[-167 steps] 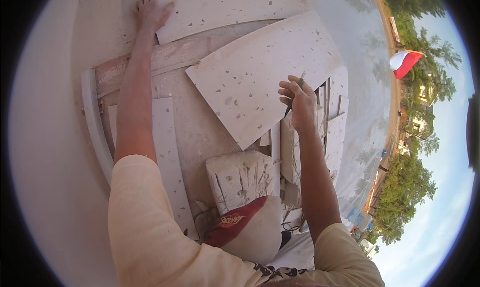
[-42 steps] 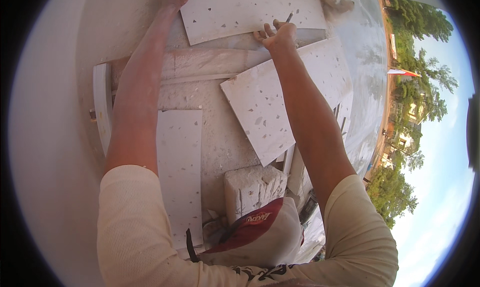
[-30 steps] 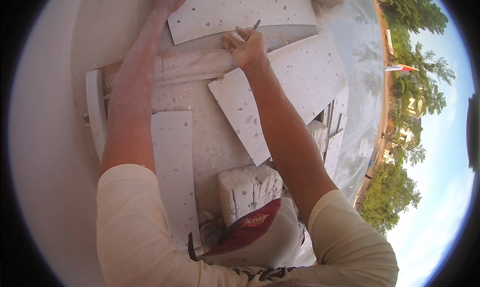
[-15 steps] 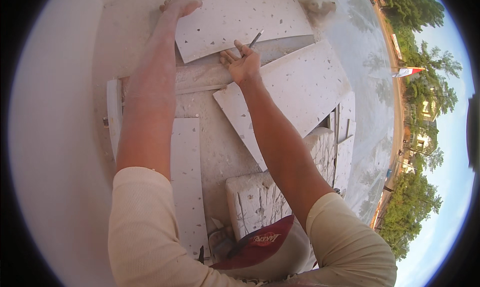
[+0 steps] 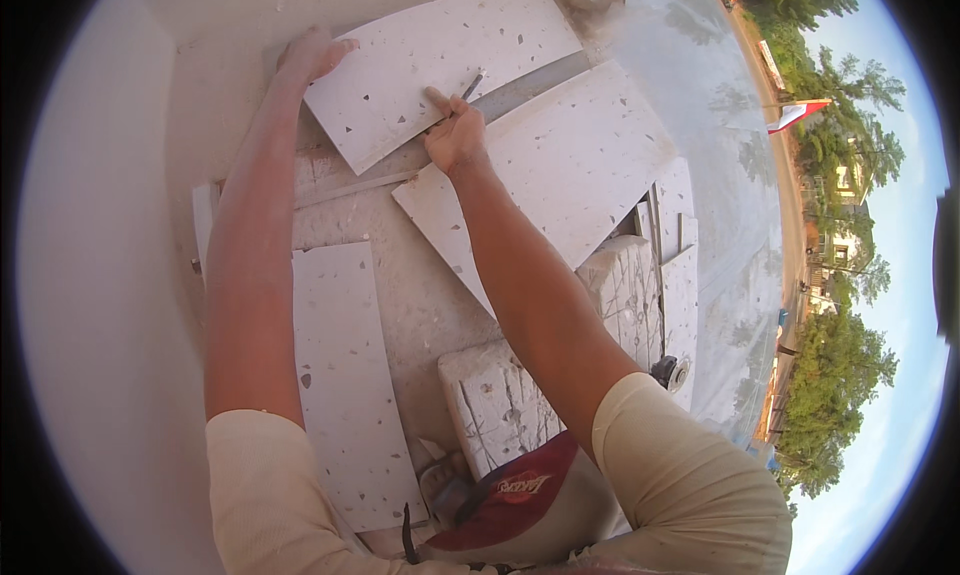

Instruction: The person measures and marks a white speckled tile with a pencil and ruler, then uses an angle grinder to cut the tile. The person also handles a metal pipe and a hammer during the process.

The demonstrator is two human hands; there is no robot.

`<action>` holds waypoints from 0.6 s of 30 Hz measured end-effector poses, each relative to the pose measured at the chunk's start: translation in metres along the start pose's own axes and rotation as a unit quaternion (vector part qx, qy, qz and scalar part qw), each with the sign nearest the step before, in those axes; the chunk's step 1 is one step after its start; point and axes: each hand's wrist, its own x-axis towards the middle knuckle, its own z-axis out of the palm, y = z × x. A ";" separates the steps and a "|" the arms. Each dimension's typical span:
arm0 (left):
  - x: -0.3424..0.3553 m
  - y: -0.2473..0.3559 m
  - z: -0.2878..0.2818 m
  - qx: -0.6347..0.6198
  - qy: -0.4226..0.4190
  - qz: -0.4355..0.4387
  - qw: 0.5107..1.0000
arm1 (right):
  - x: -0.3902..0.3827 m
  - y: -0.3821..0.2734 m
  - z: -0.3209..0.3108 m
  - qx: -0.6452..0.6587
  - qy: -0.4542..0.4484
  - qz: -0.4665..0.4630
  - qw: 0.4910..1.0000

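Through my head view the tile [image 5: 450, 50] looks pale and flat, flecked with grey-brown chips, lying aslant near the top, just beyond another tile [image 5: 580, 155]. My left hand [image 5: 315, 57] has its thumb over the left end; how far its fingers close, I cannot tell. My right hand [image 5: 456, 135], partly curled at the near edge, grips a pen [image 5: 474, 84].

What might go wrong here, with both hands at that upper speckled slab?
Pinching: the left hand is at the left end of the upper slab, so a slip might catch it.
Chipping: another slab lies close beside it, so sliding either one could knock edges.
Fumbling: the right hand, at the upper slab's near edge, also holds what looks like a pencil, which may weaken its grip.
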 end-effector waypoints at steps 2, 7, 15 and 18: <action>-0.023 -0.002 -0.012 0.007 -0.038 -0.006 0.999 | -0.027 -0.014 0.011 -0.038 -0.017 0.040 0.998; -0.109 0.044 -0.057 0.061 0.002 -0.065 0.996 | -0.110 -0.056 0.063 -0.132 0.011 0.006 0.991; -0.212 0.064 -0.068 0.058 0.080 -0.072 0.993 | -0.208 -0.102 0.070 -0.259 -0.023 -0.058 0.964; -0.297 0.080 -0.072 0.031 0.052 -0.087 0.994 | -0.266 -0.104 0.066 -0.316 -0.037 -0.076 0.945</action>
